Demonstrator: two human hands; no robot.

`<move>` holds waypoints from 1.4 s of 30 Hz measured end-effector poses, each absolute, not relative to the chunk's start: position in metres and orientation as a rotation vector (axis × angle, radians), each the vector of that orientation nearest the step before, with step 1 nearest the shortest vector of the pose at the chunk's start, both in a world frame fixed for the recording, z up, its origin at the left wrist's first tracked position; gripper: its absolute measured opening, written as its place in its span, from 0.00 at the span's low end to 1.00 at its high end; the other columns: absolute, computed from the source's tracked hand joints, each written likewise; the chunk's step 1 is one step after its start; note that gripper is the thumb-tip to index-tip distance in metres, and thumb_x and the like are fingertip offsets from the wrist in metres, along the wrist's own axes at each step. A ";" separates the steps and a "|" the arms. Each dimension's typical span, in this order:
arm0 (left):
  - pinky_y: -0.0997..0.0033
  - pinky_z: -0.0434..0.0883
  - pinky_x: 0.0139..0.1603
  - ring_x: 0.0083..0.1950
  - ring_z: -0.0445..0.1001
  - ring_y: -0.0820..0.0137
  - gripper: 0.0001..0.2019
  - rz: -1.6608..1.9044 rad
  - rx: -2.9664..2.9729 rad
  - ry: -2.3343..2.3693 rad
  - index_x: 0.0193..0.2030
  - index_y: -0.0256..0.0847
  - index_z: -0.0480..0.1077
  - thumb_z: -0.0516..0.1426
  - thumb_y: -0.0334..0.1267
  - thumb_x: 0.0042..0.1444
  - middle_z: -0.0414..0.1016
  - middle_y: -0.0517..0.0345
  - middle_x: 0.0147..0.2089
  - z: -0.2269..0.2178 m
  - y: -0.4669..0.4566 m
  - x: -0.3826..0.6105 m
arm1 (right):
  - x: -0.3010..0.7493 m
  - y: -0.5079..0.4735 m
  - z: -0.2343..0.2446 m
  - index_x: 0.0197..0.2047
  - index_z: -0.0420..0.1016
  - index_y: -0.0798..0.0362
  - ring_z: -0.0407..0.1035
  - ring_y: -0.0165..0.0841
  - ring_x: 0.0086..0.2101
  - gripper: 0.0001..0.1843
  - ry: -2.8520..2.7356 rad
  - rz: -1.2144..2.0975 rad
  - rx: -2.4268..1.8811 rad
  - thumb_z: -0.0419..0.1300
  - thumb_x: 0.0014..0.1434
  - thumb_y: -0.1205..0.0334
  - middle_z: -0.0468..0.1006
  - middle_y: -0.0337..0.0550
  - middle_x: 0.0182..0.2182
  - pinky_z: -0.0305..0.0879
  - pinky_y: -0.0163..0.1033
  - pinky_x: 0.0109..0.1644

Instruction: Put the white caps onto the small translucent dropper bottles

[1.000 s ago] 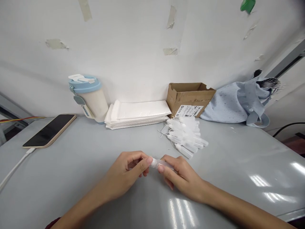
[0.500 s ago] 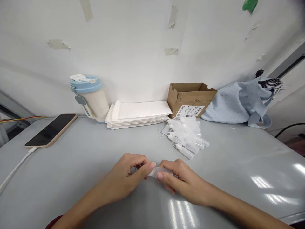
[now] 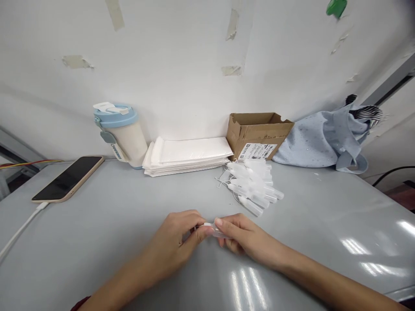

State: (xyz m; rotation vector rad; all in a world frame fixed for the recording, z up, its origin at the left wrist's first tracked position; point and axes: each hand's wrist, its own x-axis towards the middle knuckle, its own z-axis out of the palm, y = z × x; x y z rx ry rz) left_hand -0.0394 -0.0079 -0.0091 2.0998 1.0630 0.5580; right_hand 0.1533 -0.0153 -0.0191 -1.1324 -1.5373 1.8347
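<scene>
Between both hands, low in the middle of the head view, is a small translucent plastic tube with a white end. My left hand pinches its white end between thumb and fingers. The tube's body is in the closed fingers of my right hand, which cover much of it. Beyond my right hand lies a pile of similar translucent tubes, some with thin white strings.
Along the wall stand a cream tumbler with a blue lid, a stack of white padded envelopes, an open cardboard box and a light blue cloth bag. A phone on a white cable lies at the left.
My right thumb has shifted up onto the tube near its white end, and the tube has turned a little. Both hands still hold it; the camera view has moved slightly.
</scene>
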 end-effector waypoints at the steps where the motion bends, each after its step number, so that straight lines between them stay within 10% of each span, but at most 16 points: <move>1: 0.73 0.60 0.29 0.28 0.63 0.72 0.16 0.629 2.191 1.014 0.27 0.37 0.69 0.47 0.39 0.64 0.68 0.59 0.26 -0.011 -0.008 -0.040 | 0.154 -0.014 -0.021 0.23 0.64 0.55 0.43 0.22 0.15 0.26 -1.381 2.006 -1.072 0.49 0.63 0.44 0.50 0.27 0.11 0.39 0.30 0.18; 8: 0.67 0.66 0.44 0.41 0.68 0.67 0.04 0.953 2.440 0.779 0.41 0.40 0.67 0.52 0.31 0.61 0.73 0.53 0.37 -0.014 -0.006 -0.043 | 0.158 -0.008 -0.026 0.23 0.62 0.54 0.35 0.22 0.13 0.24 -0.940 2.545 -0.810 0.49 0.62 0.43 0.42 0.23 0.10 0.33 0.29 0.14; 11: 0.66 0.68 0.46 0.49 0.66 0.63 0.08 1.078 2.253 1.203 0.47 0.42 0.65 0.52 0.35 0.61 0.71 0.51 0.47 -0.009 -0.005 -0.043 | 0.157 -0.012 -0.018 0.27 0.66 0.55 0.44 0.23 0.17 0.23 -1.338 1.918 -1.007 0.48 0.63 0.46 0.50 0.28 0.14 0.45 0.30 0.19; 16: 0.78 0.61 0.22 0.34 0.67 0.69 0.16 0.719 1.830 1.286 0.30 0.41 0.67 0.47 0.48 0.62 0.69 0.58 0.31 0.002 -0.010 -0.037 | 0.159 -0.016 -0.016 0.40 0.69 0.57 0.61 0.30 0.27 0.10 -2.040 0.628 -1.060 0.52 0.64 0.60 0.69 0.42 0.28 0.58 0.34 0.29; 29: 0.74 0.53 0.25 0.24 0.52 0.74 0.23 0.500 1.758 1.158 0.21 0.40 0.55 0.41 0.49 0.65 0.50 0.66 0.21 -0.002 -0.014 -0.032 | 0.157 -0.018 -0.025 0.47 0.66 0.60 0.67 0.34 0.27 0.09 -2.248 -0.184 -0.787 0.53 0.64 0.66 0.75 0.48 0.28 0.62 0.36 0.27; 33: 0.75 0.53 0.25 0.24 0.53 0.74 0.21 0.482 1.803 1.146 0.23 0.41 0.57 0.43 0.49 0.64 0.51 0.67 0.21 -0.003 -0.014 -0.032 | 0.158 -0.017 -0.029 0.50 0.66 0.58 0.68 0.34 0.31 0.14 -2.206 -0.121 -0.806 0.52 0.61 0.74 0.75 0.48 0.32 0.64 0.36 0.31; 42: 0.74 0.61 0.29 0.28 0.62 0.72 0.17 0.653 2.040 1.153 0.25 0.40 0.63 0.46 0.41 0.64 0.62 0.62 0.25 -0.008 -0.014 -0.033 | 0.157 -0.016 -0.019 0.39 0.71 0.56 0.64 0.30 0.30 0.11 -2.044 1.033 -1.010 0.52 0.64 0.59 0.70 0.40 0.28 0.60 0.35 0.34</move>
